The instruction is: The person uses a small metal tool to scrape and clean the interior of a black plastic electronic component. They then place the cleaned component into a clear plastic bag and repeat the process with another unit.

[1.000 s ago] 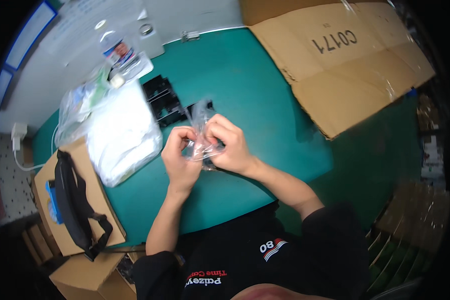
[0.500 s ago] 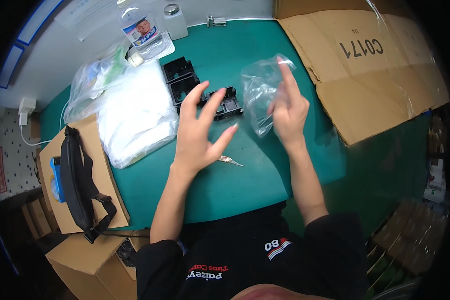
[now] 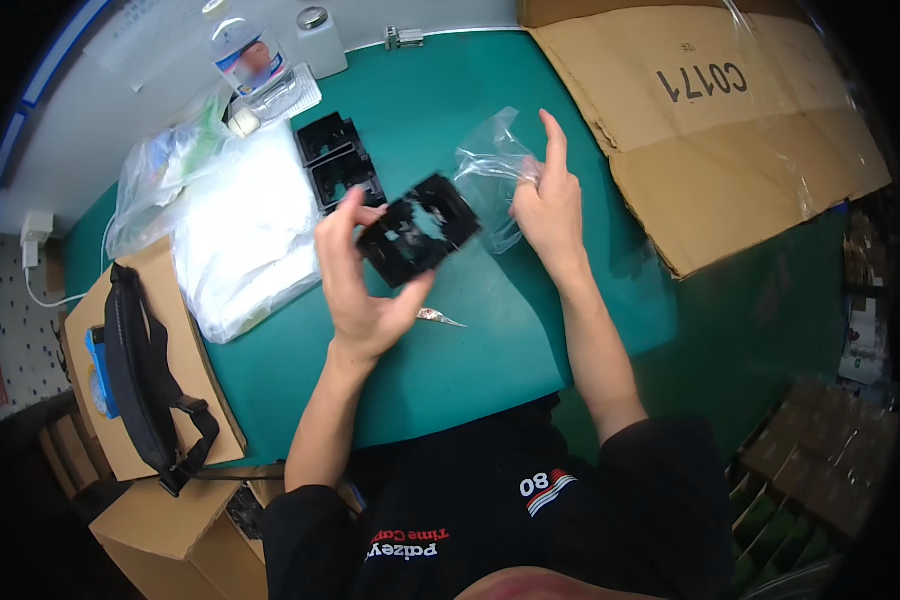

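Observation:
A black plastic frame-like part (image 3: 420,230) is in my left hand (image 3: 358,290), gripped between thumb and fingers and tilted above the table. My right hand (image 3: 552,215) pinches a clear plastic bag (image 3: 492,165) at its side, with the index finger stretched upward. The bag hangs limp, just right of the black part. Farther back, to the left, more black plastic parts (image 3: 342,170) stand together on the green table mat (image 3: 470,370). A small pointed tool (image 3: 440,317) lies on the mat by my left thumb; part of it is hidden behind the hand.
A stack of white plastic bags (image 3: 245,235) lies at left, with a clear bottle (image 3: 250,65) and a white jar (image 3: 321,43) behind. A flattened cardboard box (image 3: 710,150) covers the right. A black strap bag (image 3: 145,370) rests on cardboard at the left edge.
My left hand has taken hold of a black part from the mat and lifted it. The right hand's grasp has drawn the clear bag slightly to the left.

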{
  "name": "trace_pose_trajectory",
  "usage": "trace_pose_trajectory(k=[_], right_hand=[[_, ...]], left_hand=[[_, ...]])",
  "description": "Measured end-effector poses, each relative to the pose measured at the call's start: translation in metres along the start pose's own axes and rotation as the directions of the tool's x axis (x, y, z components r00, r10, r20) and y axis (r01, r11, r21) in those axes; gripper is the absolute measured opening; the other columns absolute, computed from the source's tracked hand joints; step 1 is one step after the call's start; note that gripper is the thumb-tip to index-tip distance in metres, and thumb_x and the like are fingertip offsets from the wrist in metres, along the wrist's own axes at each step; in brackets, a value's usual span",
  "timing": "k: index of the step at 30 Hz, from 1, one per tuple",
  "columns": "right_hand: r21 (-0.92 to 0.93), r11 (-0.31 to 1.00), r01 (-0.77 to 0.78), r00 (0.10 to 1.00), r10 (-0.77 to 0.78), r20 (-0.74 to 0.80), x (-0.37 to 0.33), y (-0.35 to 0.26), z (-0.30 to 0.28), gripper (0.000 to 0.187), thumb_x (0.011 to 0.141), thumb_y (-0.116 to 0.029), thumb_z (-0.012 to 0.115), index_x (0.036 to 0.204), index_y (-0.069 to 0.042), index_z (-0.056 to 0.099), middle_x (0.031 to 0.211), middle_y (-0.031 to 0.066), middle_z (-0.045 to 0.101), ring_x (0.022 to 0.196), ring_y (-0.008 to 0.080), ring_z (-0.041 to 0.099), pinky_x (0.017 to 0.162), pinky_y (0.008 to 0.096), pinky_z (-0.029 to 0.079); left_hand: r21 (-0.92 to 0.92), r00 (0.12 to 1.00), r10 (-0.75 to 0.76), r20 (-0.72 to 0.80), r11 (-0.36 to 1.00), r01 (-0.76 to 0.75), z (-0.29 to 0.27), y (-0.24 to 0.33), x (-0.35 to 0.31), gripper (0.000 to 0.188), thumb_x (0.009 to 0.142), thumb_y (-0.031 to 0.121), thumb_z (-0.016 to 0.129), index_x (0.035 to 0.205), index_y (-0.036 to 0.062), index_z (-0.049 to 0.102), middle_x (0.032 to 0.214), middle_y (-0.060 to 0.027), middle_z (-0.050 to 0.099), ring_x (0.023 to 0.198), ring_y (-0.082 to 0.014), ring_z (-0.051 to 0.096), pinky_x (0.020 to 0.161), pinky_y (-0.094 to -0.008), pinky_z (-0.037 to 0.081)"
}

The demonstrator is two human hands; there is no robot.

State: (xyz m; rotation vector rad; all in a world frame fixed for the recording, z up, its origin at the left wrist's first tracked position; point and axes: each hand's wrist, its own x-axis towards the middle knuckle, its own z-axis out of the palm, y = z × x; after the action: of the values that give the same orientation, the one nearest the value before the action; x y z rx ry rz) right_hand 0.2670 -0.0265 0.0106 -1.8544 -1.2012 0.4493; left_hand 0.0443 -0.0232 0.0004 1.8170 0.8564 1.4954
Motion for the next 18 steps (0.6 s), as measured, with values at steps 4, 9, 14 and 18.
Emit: trace_pose_trajectory(k=[4, 9, 14, 18], right_hand=[[0.084, 0.996, 0.014, 0.987, -0.027, 0.157, -0.007, 0.005, 0.011, 0.062, 0.096, -0.011, 0.052, 0.154, -0.007, 0.030, 0.076, 0.0224, 0.067, 0.070, 0.0395, 0.067, 0.070, 0.0463, 0.050], [0.295, 0.952, -0.078, 0.944, -0.024, 0.328, -0.008, 0.014, 0.014, 0.054, 0.102, -0.022, 0.052, 0.152, -0.008, 0.037, 0.097, 0.0139, 0.071, 0.080, 0.0266, 0.067, 0.075, 0.0450, 0.052], [0.191, 0.954, -0.231, 0.881, 0.121, 0.458, -0.014, -0.007, 0.009, 0.048, 0.104, -0.023, 0.049, 0.149, -0.008, 0.043, 0.112, 0.0201, 0.070, 0.098, 0.0324, 0.069, 0.093, 0.0430, 0.051], [0.131, 0.984, 0.117, 0.946, -0.151, 0.286, -0.022, -0.001, 0.020, 0.045, 0.103, -0.018, 0.051, 0.146, -0.007, 0.045, 0.095, 0.0179, 0.066, 0.083, 0.0296, 0.067, 0.080, 0.0401, 0.053]], left_hand=[[-0.121, 0.962, 0.199, 0.185, 0.976, -0.179, 0.007, 0.006, -0.006, 0.066, 0.060, 0.009, 0.090, 0.119, 0.0030, 0.062, 0.121, -0.0159, 0.053, 0.116, -0.0347, 0.055, 0.106, -0.0488, 0.047], [0.063, 0.965, 0.160, 0.208, 0.982, -0.176, 0.010, 0.007, -0.001, 0.062, 0.062, 0.013, 0.092, 0.117, 0.0055, 0.064, 0.138, -0.0200, 0.052, 0.128, -0.0393, 0.052, 0.106, -0.0489, 0.046], [0.091, 0.950, -0.005, 0.314, 0.996, -0.025, 0.004, -0.008, -0.005, 0.062, 0.064, 0.009, 0.092, 0.117, 0.0028, 0.060, 0.137, -0.0215, 0.058, 0.120, -0.0380, 0.061, 0.100, -0.0427, 0.051], [0.182, 0.959, -0.005, 0.285, 0.982, -0.049, 0.003, -0.009, -0.007, 0.063, 0.061, 0.007, 0.091, 0.115, 0.0009, 0.058, 0.127, -0.0210, 0.060, 0.112, -0.0391, 0.061, 0.094, -0.0425, 0.051]])
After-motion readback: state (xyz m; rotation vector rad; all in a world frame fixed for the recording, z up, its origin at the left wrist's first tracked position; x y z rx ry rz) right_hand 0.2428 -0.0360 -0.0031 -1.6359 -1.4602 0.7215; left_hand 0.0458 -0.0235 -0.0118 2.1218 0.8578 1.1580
